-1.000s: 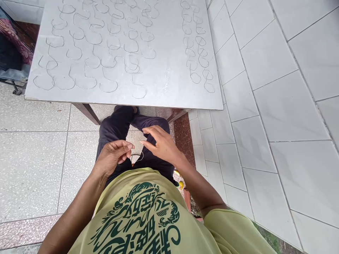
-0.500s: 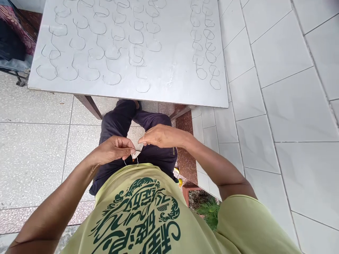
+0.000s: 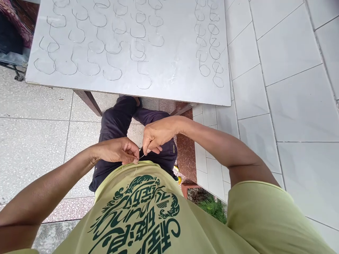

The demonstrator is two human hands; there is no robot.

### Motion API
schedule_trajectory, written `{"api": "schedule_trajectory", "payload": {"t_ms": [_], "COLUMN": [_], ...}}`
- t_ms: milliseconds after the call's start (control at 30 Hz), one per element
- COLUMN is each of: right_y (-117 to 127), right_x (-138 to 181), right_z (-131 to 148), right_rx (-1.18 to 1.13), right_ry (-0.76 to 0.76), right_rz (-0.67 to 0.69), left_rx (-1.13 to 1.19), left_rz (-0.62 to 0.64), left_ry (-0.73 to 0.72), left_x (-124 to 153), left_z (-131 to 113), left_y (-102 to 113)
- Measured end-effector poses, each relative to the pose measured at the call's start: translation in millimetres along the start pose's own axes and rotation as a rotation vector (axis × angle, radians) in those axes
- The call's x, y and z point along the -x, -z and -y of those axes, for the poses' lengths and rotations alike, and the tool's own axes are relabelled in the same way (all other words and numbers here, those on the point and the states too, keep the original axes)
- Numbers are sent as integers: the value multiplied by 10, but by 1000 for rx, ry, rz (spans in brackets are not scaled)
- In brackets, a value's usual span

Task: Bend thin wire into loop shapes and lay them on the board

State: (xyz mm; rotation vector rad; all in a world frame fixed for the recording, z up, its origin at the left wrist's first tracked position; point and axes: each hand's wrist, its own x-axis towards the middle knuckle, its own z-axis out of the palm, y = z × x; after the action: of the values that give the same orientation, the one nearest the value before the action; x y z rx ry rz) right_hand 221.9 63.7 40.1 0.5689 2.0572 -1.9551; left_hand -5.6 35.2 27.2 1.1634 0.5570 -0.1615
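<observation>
Between my two hands, in front of my waist, is a thin wire (image 3: 142, 156). My left hand (image 3: 120, 151) pinches it between thumb and fingertips, and its thin ends hang below against my shirt. My right hand (image 3: 156, 137) has thumb and forefinger closed on the upper end of the same wire, its other fingers curled. The wire's full shape is partly hidden by the fingers. Beyond, on the white table (image 3: 174, 84), lie several bent S-shaped wires (image 3: 112, 67) in columns, and closed figure-eight wires (image 3: 203, 67) toward the right.
The table's near edge runs just beyond my knees, with a wooden leg (image 3: 88, 100) below it at the left. A white tiled wall (image 3: 254, 134) rises close on my right. A green plant (image 3: 213, 210) grows low beside me. Dark bags (image 3: 10, 38) stand at the far left.
My right hand has come down and closed on the wire's end. My left hand has shifted slightly right and down. The table appears slightly higher in view.
</observation>
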Motion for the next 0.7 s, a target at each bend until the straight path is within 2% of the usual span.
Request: {"api": "schedule_trajectory", "payload": {"t_ms": [100,167,233,333,367,433,500,567,633,700], "right_y": [31,150,306,394,347,145,-133,-389,-555,-626], "right_x": [-144,-151,-47,205,263,281,172,-1,-153,-242], "right_z": [-70,-61,-14,30,12,-75,-196,-293,-338,-337], "right_rx": [-52,-20,41,60,47,-31,-153,-259,-258,-72], "right_ry": [-67,-83,-63,-6,0,3,20,51,25,-63], "right_rz": [-128,-171,-188,-485,-566,-575,-533,-577,-731,-923], "left_rx": [-22,-24,12,176,248,362,415,417,366,221], "left_rz": [115,108,7,-280,-390,-573,-674,-717,-776,-927], "left_ry": [25,26,19,-68,-118,-208,-279,-326,-337,-348], "left_x": [-97,-133,-126,-81,-78,-109,-183,-263,-310,-312], "left_z": [-21,-32,-27,41,81,173,260,321,347,342], "left_y": [-27,-18,6,26,21,-1,-25,-37,-42,-56]}}
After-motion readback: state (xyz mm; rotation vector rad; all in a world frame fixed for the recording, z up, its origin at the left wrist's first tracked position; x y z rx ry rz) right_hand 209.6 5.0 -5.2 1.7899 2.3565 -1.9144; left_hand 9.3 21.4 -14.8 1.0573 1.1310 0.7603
